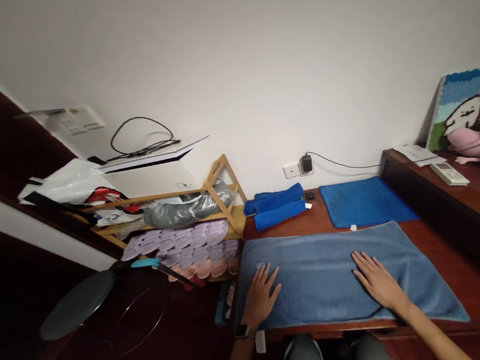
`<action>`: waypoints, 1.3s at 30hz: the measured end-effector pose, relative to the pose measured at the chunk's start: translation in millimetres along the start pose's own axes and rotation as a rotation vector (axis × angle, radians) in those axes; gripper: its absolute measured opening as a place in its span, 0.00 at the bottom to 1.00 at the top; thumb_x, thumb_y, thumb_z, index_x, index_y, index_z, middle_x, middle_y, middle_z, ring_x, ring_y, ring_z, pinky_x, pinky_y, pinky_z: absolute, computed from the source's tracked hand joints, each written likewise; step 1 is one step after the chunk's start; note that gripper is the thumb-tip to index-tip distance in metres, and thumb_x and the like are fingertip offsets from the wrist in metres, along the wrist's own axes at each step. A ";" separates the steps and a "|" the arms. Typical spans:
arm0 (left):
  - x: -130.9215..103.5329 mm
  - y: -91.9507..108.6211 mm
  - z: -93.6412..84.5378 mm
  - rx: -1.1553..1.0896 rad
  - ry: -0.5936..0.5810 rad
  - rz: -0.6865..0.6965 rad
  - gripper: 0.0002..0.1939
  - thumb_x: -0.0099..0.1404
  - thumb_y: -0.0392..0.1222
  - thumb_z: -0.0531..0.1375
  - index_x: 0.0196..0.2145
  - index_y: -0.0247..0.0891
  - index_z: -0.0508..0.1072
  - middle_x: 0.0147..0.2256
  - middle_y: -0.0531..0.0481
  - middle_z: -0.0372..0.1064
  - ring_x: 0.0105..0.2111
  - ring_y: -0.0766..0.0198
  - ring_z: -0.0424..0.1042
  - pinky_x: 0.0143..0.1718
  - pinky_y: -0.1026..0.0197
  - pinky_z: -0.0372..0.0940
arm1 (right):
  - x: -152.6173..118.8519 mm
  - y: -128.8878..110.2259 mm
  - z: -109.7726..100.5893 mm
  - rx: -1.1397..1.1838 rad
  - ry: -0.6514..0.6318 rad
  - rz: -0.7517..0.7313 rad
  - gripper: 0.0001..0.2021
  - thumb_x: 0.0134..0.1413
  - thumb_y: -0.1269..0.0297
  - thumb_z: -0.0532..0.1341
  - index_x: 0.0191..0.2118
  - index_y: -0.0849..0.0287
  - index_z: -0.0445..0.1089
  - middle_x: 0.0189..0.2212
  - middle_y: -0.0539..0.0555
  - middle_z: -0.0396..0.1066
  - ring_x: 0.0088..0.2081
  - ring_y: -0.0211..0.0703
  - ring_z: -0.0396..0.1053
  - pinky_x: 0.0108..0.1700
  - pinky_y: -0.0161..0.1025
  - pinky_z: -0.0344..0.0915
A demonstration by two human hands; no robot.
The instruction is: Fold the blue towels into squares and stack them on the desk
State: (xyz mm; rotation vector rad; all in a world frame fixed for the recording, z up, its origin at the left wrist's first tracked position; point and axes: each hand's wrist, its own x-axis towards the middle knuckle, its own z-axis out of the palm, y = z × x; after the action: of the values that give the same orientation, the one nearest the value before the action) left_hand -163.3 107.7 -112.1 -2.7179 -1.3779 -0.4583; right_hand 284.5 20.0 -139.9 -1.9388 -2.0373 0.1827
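A greyish-blue towel [317,280] lies spread along the front of the reddish-brown wooden desk [443,265], slightly creased at its right end. My left hand [259,294] rests on the towel's left part, fingers spread and palm down. On its right half lies my right hand [377,281], flat with the fingers stretched out. Neither hand holds anything. Behind the towel are a folded bright blue cloth [279,205] on the left and a flat bright blue cloth [365,202] on the right, each with a white tag.
Left of the desk stands a wooden rack [224,187] with several lilac slippers [182,239] and a white box [150,177]. A round stool [80,303] is at lower left. A black charger [307,163] is plugged into the wall. A raised ledge at right bears a remote [449,173].
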 end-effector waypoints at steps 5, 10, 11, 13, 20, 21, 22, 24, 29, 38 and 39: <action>-46.3 -52.0 -4.6 0.086 0.002 -0.169 0.25 0.77 0.50 0.50 0.68 0.48 0.64 0.69 0.44 0.61 0.68 0.47 0.62 0.64 0.38 0.64 | -21.8 64.5 -8.3 -0.063 0.002 0.160 0.34 0.68 0.47 0.41 0.70 0.56 0.61 0.71 0.57 0.60 0.72 0.55 0.54 0.72 0.60 0.51; -75.7 -61.2 -20.0 0.069 0.115 -0.251 0.26 0.78 0.46 0.45 0.67 0.40 0.65 0.67 0.40 0.64 0.68 0.51 0.61 0.66 0.41 0.61 | -65.7 132.6 -28.1 -0.042 0.142 0.338 0.38 0.66 0.45 0.38 0.68 0.63 0.63 0.69 0.64 0.61 0.71 0.59 0.55 0.70 0.61 0.55; -79.1 -53.0 -21.8 0.062 0.137 -0.255 0.26 0.79 0.46 0.44 0.68 0.39 0.64 0.68 0.40 0.63 0.69 0.52 0.60 0.67 0.42 0.60 | -74.4 135.8 -28.1 -0.032 0.166 0.333 0.38 0.66 0.44 0.38 0.68 0.62 0.63 0.69 0.63 0.61 0.72 0.59 0.54 0.70 0.60 0.55; -84.1 -32.3 -23.2 0.046 0.145 -0.227 0.26 0.79 0.47 0.44 0.69 0.41 0.63 0.69 0.42 0.60 0.70 0.54 0.57 0.68 0.43 0.58 | -88.4 134.2 -24.2 -0.021 0.181 0.294 0.38 0.66 0.43 0.38 0.68 0.61 0.63 0.70 0.62 0.61 0.72 0.58 0.53 0.70 0.59 0.55; -94.2 -1.0 -26.0 0.064 0.047 -0.135 0.25 0.78 0.47 0.48 0.69 0.46 0.63 0.68 0.45 0.62 0.68 0.52 0.62 0.67 0.42 0.60 | -107.7 127.3 -8.7 -0.099 0.150 0.215 0.38 0.63 0.45 0.39 0.68 0.62 0.63 0.69 0.62 0.62 0.71 0.58 0.56 0.70 0.61 0.54; -94.4 -2.6 -27.1 0.067 0.038 -0.134 0.25 0.78 0.47 0.48 0.70 0.47 0.62 0.68 0.46 0.62 0.68 0.52 0.62 0.67 0.42 0.61 | -108.6 129.2 -9.2 -0.103 0.154 0.211 0.37 0.63 0.45 0.40 0.68 0.61 0.64 0.69 0.62 0.62 0.71 0.58 0.56 0.70 0.60 0.54; -94.2 -4.3 -27.8 0.071 0.030 -0.134 0.26 0.78 0.47 0.48 0.70 0.48 0.62 0.68 0.46 0.62 0.68 0.52 0.62 0.67 0.41 0.61 | -109.1 130.8 -10.1 -0.102 0.154 0.206 0.37 0.63 0.45 0.40 0.68 0.59 0.64 0.69 0.61 0.62 0.71 0.57 0.56 0.70 0.60 0.54; -93.2 -7.1 -28.0 0.080 0.022 -0.138 0.26 0.78 0.47 0.48 0.70 0.49 0.62 0.68 0.47 0.62 0.68 0.52 0.62 0.66 0.42 0.62 | -109.6 131.7 -12.7 -0.095 0.151 0.202 0.37 0.63 0.45 0.41 0.68 0.57 0.64 0.69 0.59 0.63 0.71 0.56 0.57 0.70 0.59 0.55; -93.5 -14.8 -23.6 0.109 0.037 -0.141 0.26 0.77 0.47 0.49 0.69 0.52 0.63 0.68 0.50 0.62 0.67 0.53 0.63 0.66 0.43 0.62 | -111.0 125.3 -20.2 -0.050 0.133 0.192 0.36 0.64 0.43 0.43 0.67 0.57 0.65 0.69 0.59 0.62 0.71 0.56 0.56 0.71 0.58 0.53; -57.0 30.2 -28.2 0.036 0.134 -0.145 0.26 0.76 0.45 0.49 0.69 0.52 0.63 0.69 0.51 0.62 0.67 0.51 0.63 0.65 0.40 0.65 | -28.1 165.4 -73.0 0.187 0.287 0.357 0.32 0.66 0.44 0.44 0.57 0.58 0.74 0.58 0.63 0.74 0.60 0.56 0.70 0.66 0.52 0.62; -42.7 50.8 -28.0 0.001 0.134 -0.121 0.25 0.76 0.44 0.49 0.67 0.51 0.66 0.67 0.50 0.64 0.66 0.51 0.65 0.64 0.40 0.66 | -7.0 171.2 -78.8 0.216 0.280 0.392 0.32 0.65 0.45 0.44 0.56 0.61 0.74 0.57 0.64 0.75 0.59 0.56 0.70 0.66 0.51 0.62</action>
State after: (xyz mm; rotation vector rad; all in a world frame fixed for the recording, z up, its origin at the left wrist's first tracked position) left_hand -153.2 38.8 -93.7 -2.5600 -1.5105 -0.6349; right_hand 472.0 15.0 -119.9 -2.0698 -1.3923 0.1975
